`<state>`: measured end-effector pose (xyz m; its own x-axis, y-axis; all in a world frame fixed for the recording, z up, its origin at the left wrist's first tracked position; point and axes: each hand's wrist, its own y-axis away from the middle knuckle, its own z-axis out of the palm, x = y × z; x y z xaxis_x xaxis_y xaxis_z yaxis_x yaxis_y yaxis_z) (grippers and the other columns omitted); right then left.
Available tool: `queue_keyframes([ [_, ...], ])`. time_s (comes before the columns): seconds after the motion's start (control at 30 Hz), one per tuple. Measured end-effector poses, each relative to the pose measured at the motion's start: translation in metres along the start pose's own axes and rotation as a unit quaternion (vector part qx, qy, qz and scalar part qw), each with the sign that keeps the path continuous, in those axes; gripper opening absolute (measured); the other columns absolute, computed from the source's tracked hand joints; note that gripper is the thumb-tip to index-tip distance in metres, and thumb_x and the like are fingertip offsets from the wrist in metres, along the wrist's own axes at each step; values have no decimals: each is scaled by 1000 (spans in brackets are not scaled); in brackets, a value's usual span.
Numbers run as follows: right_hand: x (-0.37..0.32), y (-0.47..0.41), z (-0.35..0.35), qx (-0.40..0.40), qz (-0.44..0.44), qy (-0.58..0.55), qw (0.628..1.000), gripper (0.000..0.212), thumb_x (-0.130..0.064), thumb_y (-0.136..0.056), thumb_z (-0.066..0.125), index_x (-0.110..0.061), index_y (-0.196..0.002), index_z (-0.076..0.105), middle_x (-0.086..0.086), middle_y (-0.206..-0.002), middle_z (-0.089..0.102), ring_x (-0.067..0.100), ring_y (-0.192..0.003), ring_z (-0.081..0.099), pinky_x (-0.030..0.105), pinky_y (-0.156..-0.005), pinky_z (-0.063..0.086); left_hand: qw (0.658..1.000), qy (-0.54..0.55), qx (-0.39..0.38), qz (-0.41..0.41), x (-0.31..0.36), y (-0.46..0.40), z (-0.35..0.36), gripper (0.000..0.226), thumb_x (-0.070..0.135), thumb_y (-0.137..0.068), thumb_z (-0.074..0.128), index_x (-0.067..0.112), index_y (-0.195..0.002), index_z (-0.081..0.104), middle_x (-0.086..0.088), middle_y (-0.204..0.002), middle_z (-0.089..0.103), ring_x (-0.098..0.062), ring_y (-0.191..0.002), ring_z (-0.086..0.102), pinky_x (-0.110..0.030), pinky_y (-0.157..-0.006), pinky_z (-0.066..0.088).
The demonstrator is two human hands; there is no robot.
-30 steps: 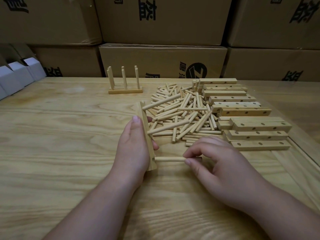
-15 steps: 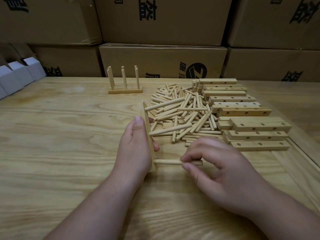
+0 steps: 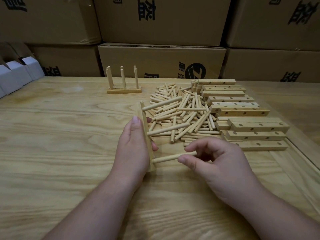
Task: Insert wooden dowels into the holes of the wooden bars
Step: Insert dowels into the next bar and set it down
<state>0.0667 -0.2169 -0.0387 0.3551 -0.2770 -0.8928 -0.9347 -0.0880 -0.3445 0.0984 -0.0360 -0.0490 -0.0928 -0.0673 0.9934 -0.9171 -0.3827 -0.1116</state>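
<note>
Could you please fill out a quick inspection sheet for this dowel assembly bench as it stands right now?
Surface: wooden table, pale grain, bare in front.
Job's things: held bar stands on edge with three dowels seated; nearest dowel is the one being handled. Loose dowel pile lies right of centre; stack of drilled bars lies to its right. Finished rack stands upright at the back.
Clutter: white cartons at the left edge.
Grip: left hand holds the bar; right hand pinches the nearest dowel.
Cables: nothing seen.
Surroundings: stacked cardboard boxes behind the table.
</note>
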Motion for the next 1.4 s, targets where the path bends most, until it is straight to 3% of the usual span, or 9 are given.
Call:
queue_keyframes([
  [0.1, -1, 2, 2, -13, 17, -14, 1000, 23, -44, -63, 80, -35, -84, 78, 3, -67, 66, 10, -57, 57, 19, -56, 49, 1000, 2, 2, -2, 0, 0, 1, 47, 57, -105, 23, 36, -101, 66, 5, -53, 63, 0, -48, 59, -11, -41, 41],
  [0.2, -1, 4, 3, -27, 22, -46, 998, 11, -24, -83, 75, -29, -93, 78, -3, -76, 75, 19, -71, 68, 31, -68, 56, 1000, 10, 13, -11, 0, 0, 0, 48, 57, -105, 24, 36, -100, 66, 4, -52, 62, 0, -48, 58, -13, -41, 41],
  [0.27, 0, 4, 3, -29, 30, -68, 997, 17, -13, -89, 70, -26, -99, 73, -2, -81, 77, 18, -73, 68, 34, -73, 55, 1000, 12, 20, -16, 0, -1, 0, 48, 57, -105, 24, 36, -101, 66, 5, -51, 61, 0, -48, 58, -13, -40, 40],
  [0.43, -1, 0, 2, -31, 35, -69, 997, 9, -22, -85, 69, -22, -95, 69, -4, -82, 78, 8, -70, 64, 28, -71, 53, 999, 20, 31, -20, 3, -1, 0, 48, 55, -106, 23, 33, -102, 66, 8, -49, 60, 1, -46, 57, -11, -38, 39],
  [0.6, 0, 0, -1, -30, 22, -44, 998, 19, -34, -75, 73, -29, -93, 76, -1, -83, 76, 18, -73, 67, 29, -69, 56, 999, 13, 43, -13, 2, 0, 0, 47, 53, -107, 23, 32, -103, 66, 9, -48, 60, 1, -47, 57, -10, -38, 38],
  [0.8, 3, -3, -5, -30, 22, -5, 999, 13, -17, -81, 78, -29, -87, 78, -13, -75, 70, -2, -64, 59, 10, -60, 46, 999, 5, 34, -18, 1, 0, 0, 48, 56, -105, 24, 34, -102, 66, 8, -49, 60, 1, -45, 56, -12, -39, 39],
  [1.0, -4, -1, -3, -33, -6, -18, 999, 18, -38, -74, 72, -35, -90, 77, -12, -80, 72, 2, -67, 62, 13, -62, 49, 999, -6, 45, -4, -3, -1, 1, 48, 54, -106, 23, 32, -101, 65, 8, -49, 60, 1, -47, 56, -12, -43, 40],
  [1.2, 3, -4, -5, -26, 16, 6, 1000, 12, -20, -82, 78, -31, -87, 78, -14, -76, 71, -3, -63, 58, 10, -59, 45, 999, -12, 36, -3, -3, -1, 2, 47, 54, -106, 24, 32, -100, 64, 7, -50, 60, 2, -47, 55, -26, -55, 40],
  [1.4, -5, -1, -4, -33, 4, -1, 999, 18, -39, -74, 72, -36, -91, 76, -12, -80, 71, 2, -67, 62, 11, -61, 48, 999, -1, 46, 7, -5, -2, 3, 44, 52, -107, 25, 32, -97, 63, 8, -48, 60, 1, -46, 55, -12, -42, 39],
])
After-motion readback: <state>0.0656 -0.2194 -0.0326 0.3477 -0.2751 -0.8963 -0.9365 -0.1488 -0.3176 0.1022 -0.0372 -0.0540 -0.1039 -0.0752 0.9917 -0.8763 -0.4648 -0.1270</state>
